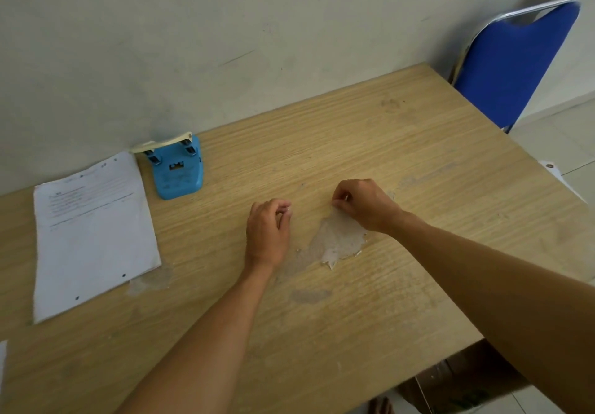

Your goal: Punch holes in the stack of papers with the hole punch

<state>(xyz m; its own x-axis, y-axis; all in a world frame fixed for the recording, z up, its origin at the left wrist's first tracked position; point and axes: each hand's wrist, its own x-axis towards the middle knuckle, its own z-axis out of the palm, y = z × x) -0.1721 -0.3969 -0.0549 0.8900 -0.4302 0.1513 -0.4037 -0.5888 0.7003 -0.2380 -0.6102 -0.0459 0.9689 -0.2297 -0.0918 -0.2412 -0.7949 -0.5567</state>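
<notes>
Papers (93, 233) lie flat at the counter's (418, 143) left, long axis running away toward the wall, punched holes along the near short edge. Hole punch (178, 169) stands just beside their far right corner. Left hand (267, 233), nearer, is loosely curled, holding nothing certain; right hand (363, 204) pinches something tiny, indistinct.

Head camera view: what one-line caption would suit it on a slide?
Both hands rest mid-table; paper stack and blue hole punch lie untouched.
</notes>
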